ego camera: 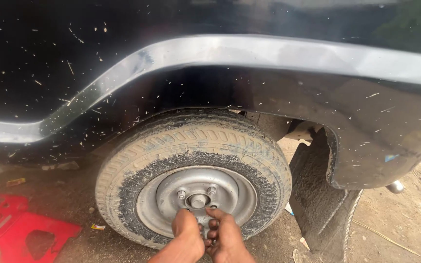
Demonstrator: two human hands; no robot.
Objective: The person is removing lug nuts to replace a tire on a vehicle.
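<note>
We see both hands at the lower part of the grey steel wheel hub [198, 197]. The left hand [187, 233] and the right hand [226, 234] are closed together, fingers curled around a lug nut, which is hidden inside the grip. Just above the grip stand two other nuts [196, 193]. We judge we are turning the nut by hand; the next move needs a steady twist. Far left of the grip lies a red plastic stand [18, 229] on the ground.

A dusty grey steel wheel [197, 200] in a muddy tyre [193, 146] stands upright; its lower hub nuts lie under the fingers [212, 225], two upper nuts just above.
</note>
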